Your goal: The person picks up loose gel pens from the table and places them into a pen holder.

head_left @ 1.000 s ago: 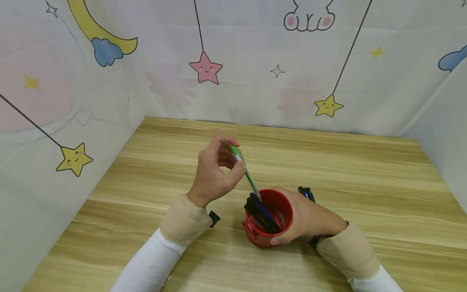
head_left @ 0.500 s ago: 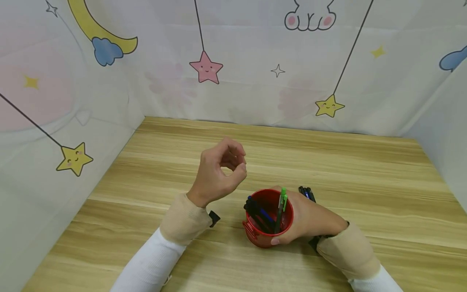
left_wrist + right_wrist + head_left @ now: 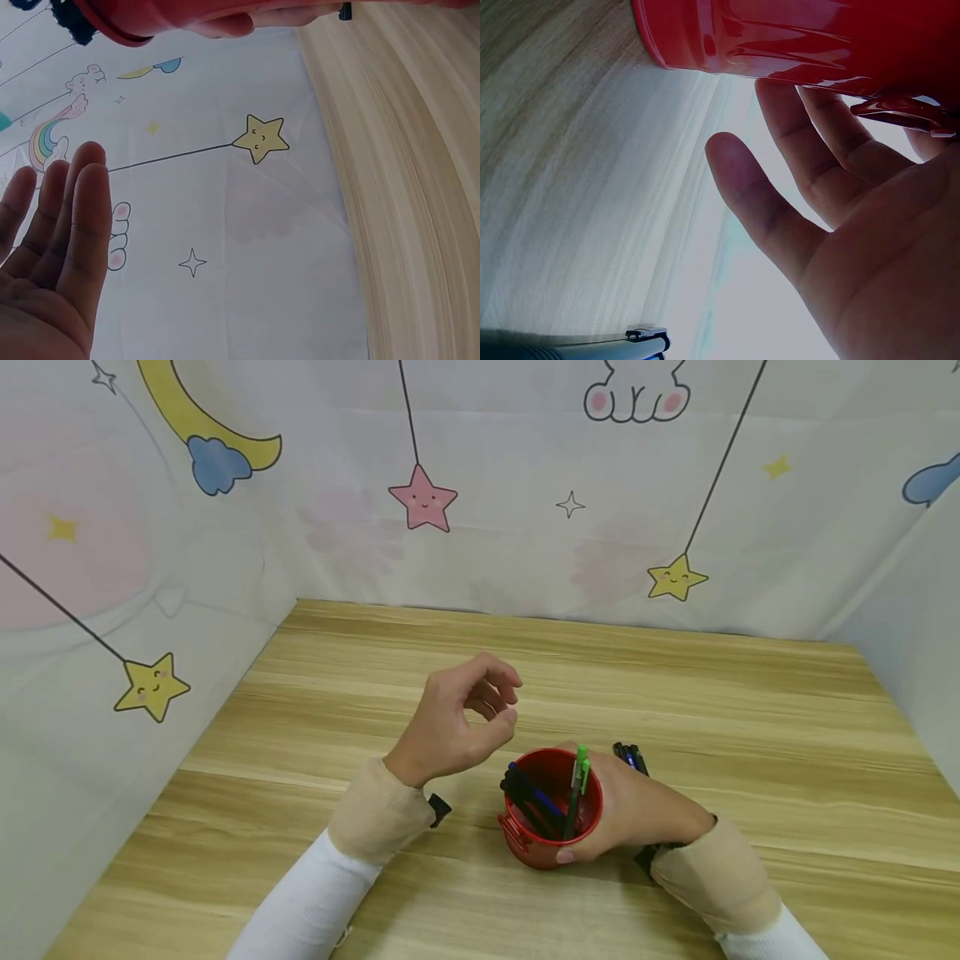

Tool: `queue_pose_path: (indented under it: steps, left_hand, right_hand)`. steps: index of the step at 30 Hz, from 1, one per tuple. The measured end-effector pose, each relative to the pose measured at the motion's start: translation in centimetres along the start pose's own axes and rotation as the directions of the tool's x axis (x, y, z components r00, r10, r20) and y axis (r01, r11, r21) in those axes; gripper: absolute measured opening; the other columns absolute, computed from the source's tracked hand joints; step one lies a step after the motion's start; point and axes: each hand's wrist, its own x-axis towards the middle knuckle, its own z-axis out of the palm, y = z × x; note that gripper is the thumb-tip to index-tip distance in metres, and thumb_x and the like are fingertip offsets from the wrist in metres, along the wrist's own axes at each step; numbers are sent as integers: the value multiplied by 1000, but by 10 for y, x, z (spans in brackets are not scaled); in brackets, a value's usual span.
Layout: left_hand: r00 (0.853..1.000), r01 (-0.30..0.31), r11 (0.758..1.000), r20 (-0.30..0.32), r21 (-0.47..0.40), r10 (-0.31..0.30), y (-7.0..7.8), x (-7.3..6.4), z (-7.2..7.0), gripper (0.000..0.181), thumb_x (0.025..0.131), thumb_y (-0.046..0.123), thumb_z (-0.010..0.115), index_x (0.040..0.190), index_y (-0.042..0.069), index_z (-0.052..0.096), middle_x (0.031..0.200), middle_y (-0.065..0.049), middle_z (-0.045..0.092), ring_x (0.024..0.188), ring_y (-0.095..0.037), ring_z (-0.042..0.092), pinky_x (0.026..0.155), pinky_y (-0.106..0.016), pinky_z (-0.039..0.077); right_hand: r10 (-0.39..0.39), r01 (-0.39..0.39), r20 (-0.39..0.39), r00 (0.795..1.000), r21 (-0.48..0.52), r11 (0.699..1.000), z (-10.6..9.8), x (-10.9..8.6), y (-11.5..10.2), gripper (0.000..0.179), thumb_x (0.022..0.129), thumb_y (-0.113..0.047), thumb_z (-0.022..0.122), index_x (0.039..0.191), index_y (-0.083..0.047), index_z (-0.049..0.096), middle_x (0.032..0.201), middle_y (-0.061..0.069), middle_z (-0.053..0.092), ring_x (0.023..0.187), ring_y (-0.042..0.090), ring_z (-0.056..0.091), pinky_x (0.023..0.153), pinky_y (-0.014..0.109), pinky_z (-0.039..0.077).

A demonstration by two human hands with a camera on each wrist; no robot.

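A red bucket-shaped pen cup (image 3: 534, 855) stands on the table, a small handle on its left side. My right hand (image 3: 628, 803) holds it from the right, the thumb along the near side. Inside, a green-topped pen (image 3: 578, 777) leans against the right part of the rim, and several dark pens (image 3: 531, 800) lean to the left. Above and left of the cup is my left hand (image 3: 468, 718), its fingers loosely bent with nothing between them. The left wrist view shows that palm and its fingers (image 3: 90, 232) beneath the cup's red edge.
More pens (image 3: 632, 757) lie on the wooden table (image 3: 375, 668) behind the right hand, partly hidden by it. A pale cloth (image 3: 510, 560) printed with stars and a moon hangs along the back and the sides.
My left hand has let go of the green-topped pen, which now leans in the cup's right part. That hand has then loosened its fingers and moved slightly right. The right hand has stayed put.
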Motion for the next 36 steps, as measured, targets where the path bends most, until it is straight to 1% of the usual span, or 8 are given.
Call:
queue_pose_path:
  steps: [9, 13, 17, 21, 25, 28, 32, 36]
  left_hand:
    - [997, 28, 1000, 73, 1, -28, -1, 1, 4, 23, 84, 13, 63, 107, 9, 66, 88, 1, 64, 71, -11, 66, 66, -30, 59]
    - [994, 35, 999, 106, 8, -35, -1, 1, 5, 25, 85, 14, 65, 109, 9, 66, 91, 0, 65, 74, -11, 66, 68, -30, 59]
    - [985, 64, 997, 156, 31, -68, -3, -4, 6, 29, 84, 16, 66, 112, 11, 66, 95, 2, 65, 78, -11, 67, 73, -32, 59]
    - [970, 74, 996, 227, 56, -85, -6, -9, 7, 34, 85, 21, 68, 118, 12, 64, 103, 3, 66, 84, -11, 67, 80, -36, 58]
    - [950, 68, 995, 300, 71, -87, -8, -12, 9, 42, 87, 26, 72, 125, 12, 62, 113, 4, 65, 94, -12, 65, 89, -34, 54]
    - [934, 75, 994, 343, 77, -97, -9, -15, 12, 49, 87, 30, 74, 131, 13, 60, 120, 4, 64, 101, -12, 63, 92, -33, 52]
    - [914, 88, 993, 391, 82, -113, -11, -21, 15, 60, 86, 36, 75, 139, 14, 56, 128, 4, 61, 110, -12, 60, 95, -35, 51]
    - [902, 79, 994, 420, 72, -102, -13, -25, 18, 69, 84, 39, 77, 144, 14, 52, 135, 3, 57, 117, -12, 58, 98, -42, 51]
  right_hand:
    - [-61, 61, 17, 998, 8, 998, -2, -1, 0, 73, 74, -28, 92, 137, -24, 56, 127, -3, 65, 114, 20, 62, 96, 37, 52]
    - [-64, 64, 10, 998, 18, 998, -1, -2, 0, 72, 75, -28, 91, 137, -23, 56, 127, -3, 65, 114, 20, 62, 96, 37, 53]
    - [-62, 62, 14, 998, 29, 998, 1, 0, 1, 72, 75, -28, 92, 137, -23, 56, 127, -2, 65, 115, 21, 62, 97, 38, 52]
    - [-30, 30, 8, 1000, 10, 1000, 2, 0, 2, 78, 73, -30, 93, 139, -26, 52, 130, -5, 62, 118, 19, 60, 99, 37, 51]
    - [2, -2, -7, 1000, -15, 1000, 0, -2, 2, 82, 71, -32, 94, 141, -27, 50, 130, -7, 61, 117, 18, 60, 99, 37, 51]
    - [-6, 6, -15, 1000, -33, 999, -2, -2, 2, 82, 71, -33, 94, 140, -26, 51, 130, -7, 61, 117, 18, 60, 98, 36, 51]
    - [-26, 26, -12, 1000, -32, 999, -2, -2, 2, 79, 73, -33, 93, 140, -25, 51, 132, -5, 60, 118, 18, 59, 98, 36, 51]
    - [-33, 33, -12, 999, -29, 999, -1, -2, 1, 78, 74, -32, 92, 140, -25, 50, 131, -5, 60, 118, 19, 59, 98, 36, 51]
